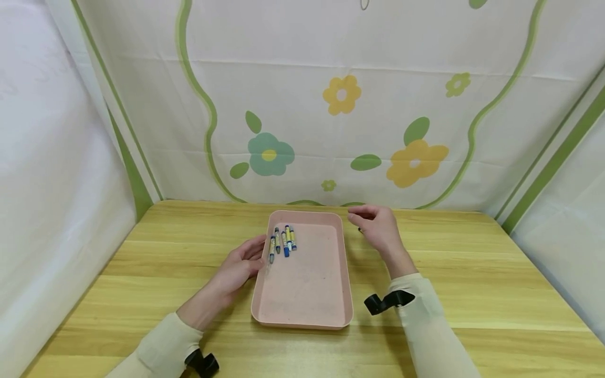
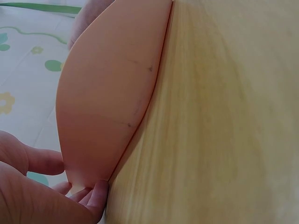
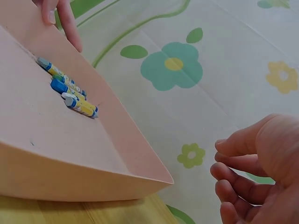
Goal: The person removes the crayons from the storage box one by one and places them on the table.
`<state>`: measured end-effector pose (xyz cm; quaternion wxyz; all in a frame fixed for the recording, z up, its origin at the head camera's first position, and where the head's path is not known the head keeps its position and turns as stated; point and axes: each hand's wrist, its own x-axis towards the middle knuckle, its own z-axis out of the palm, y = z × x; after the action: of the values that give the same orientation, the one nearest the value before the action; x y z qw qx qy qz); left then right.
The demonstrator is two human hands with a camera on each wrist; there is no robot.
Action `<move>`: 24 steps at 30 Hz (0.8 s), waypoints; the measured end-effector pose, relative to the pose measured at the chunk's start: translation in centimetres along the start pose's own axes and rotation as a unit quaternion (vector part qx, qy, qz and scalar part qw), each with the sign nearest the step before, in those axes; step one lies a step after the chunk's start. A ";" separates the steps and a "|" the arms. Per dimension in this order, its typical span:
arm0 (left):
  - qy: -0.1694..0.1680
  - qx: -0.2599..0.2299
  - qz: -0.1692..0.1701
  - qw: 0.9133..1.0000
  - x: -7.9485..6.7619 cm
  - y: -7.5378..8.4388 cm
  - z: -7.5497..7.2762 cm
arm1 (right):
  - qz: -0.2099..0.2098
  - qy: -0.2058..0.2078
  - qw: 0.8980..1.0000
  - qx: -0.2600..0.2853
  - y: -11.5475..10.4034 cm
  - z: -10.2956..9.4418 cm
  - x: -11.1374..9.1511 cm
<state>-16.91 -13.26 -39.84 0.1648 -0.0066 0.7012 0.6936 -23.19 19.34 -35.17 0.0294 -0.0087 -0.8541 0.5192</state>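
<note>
A shallow pink tray [image 1: 307,294] lies lengthwise on the wooden table. Several short crayons [image 1: 277,241] with yellow and blue wrappers lie side by side in its far left part; grey and blue tips show in the right wrist view. My left hand [image 1: 236,270] grips the tray's left side, thumb at the rim and fingers against the outer wall, as the left wrist view also shows. Just beyond the tray's far right corner, my right hand [image 1: 378,228] hovers with fingers loosely bent. Nothing shows between those fingers [image 3: 233,179].
The wooden table [image 1: 449,299] extends on both sides of the tray. Behind it hangs a white cloth [image 1: 293,100] printed with flowers and green lines, and pale cloth walls [image 1: 52,157] close off both sides. A black strap mount [image 1: 389,301] sits on each wrist.
</note>
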 end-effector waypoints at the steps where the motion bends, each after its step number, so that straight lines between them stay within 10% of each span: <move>1: 0.000 0.001 0.000 1.000 0.0 0.0 0.0 | -0.002 0.001 1.000 0.000 0.0 0.1 0.0; 24: -0.002 0.003 0.001 1.000 -0.2 0.1 0.0 | -0.016 -0.052 0.998 0.015 -1.2 3.6 0.0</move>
<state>-16.78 -13.26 -39.67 0.1656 -0.0045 0.7033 0.6914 -23.40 15.62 -35.71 -0.0070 0.0326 -0.8465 0.5314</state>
